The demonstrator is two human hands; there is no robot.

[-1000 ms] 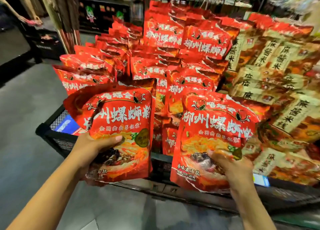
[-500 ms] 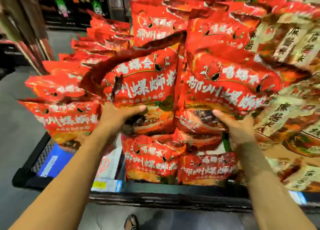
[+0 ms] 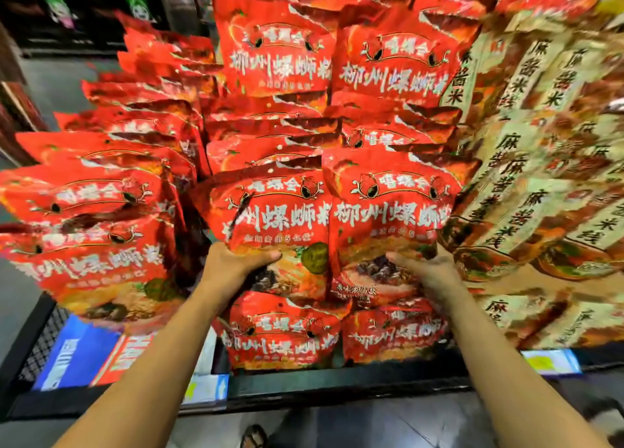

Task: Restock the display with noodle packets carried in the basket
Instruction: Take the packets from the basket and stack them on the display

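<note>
Two red noodle packets stand side by side against the middle of the stacked display. My left hand (image 3: 233, 263) grips the lower part of the left packet (image 3: 273, 218), thumb across its front. My right hand (image 3: 422, 267) holds the lower part of the right packet (image 3: 391, 211), fingers spread on its front. Both packets sit above a bottom row of red packets (image 3: 283, 332) on the black display rack (image 3: 337, 383). The basket is out of view.
More red packets (image 3: 94, 218) are piled at the left and above. Beige and brown packets (image 3: 526, 211) fill the right side. Price tags (image 3: 550, 361) line the rack's front edge. Grey floor lies at the left and below.
Both hands have carried their packets up from in front of the rack and into the middle of the display. The packets now stand close together and upright.
</note>
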